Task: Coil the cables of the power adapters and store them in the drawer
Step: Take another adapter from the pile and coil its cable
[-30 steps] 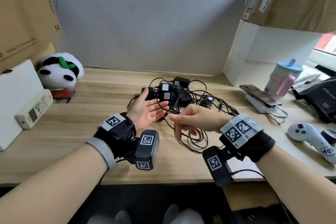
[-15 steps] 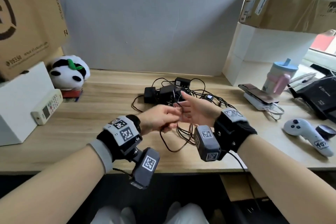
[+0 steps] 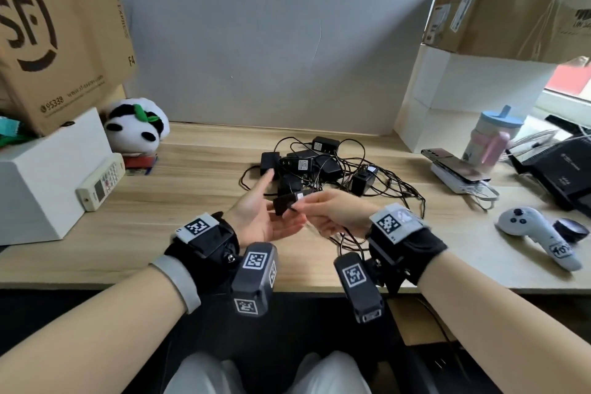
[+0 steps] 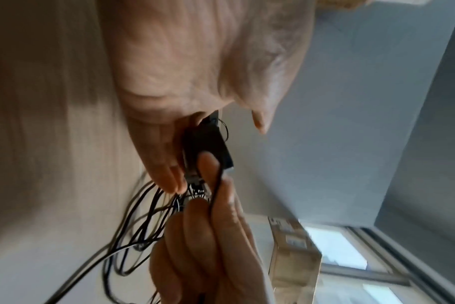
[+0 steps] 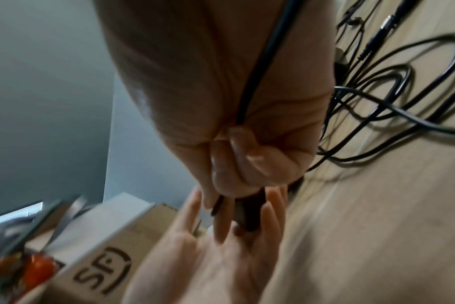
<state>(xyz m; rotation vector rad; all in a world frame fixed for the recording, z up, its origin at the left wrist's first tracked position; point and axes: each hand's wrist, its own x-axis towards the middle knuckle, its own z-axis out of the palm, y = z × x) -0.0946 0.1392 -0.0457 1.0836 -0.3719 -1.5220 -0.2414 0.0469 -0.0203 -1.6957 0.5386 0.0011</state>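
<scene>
A tangle of several black power adapters (image 3: pixel 307 163) and thin black cables (image 3: pixel 396 192) lies mid-table. My right hand (image 3: pixel 297 206) pinches one small black adapter (image 3: pixel 283 203) together with its cable (image 5: pixel 262 61), lifted just above the table in front of the pile. The cable runs back across my right palm to the tangle. My left hand (image 3: pixel 268 214) is held palm up beside it, fingers straight, and the adapter (image 4: pixel 208 142) rests against the left fingers (image 4: pixel 166 164). In the right wrist view the adapter (image 5: pixel 249 211) shows between those outstretched fingers. No drawer is in view.
A panda plush (image 3: pixel 136 125), a remote (image 3: pixel 100 182), a white box (image 3: pixel 38 176) and a cardboard box (image 3: pixel 57 41) stand at the left. At the right are a phone (image 3: pixel 454 166), a cup (image 3: pixel 492 137), a white controller (image 3: pixel 537 230) and stacked boxes (image 3: pixel 463 89).
My left hand, curled on the cable half a second ago, has opened palm up. My right hand has brought a black adapter against its fingers.
</scene>
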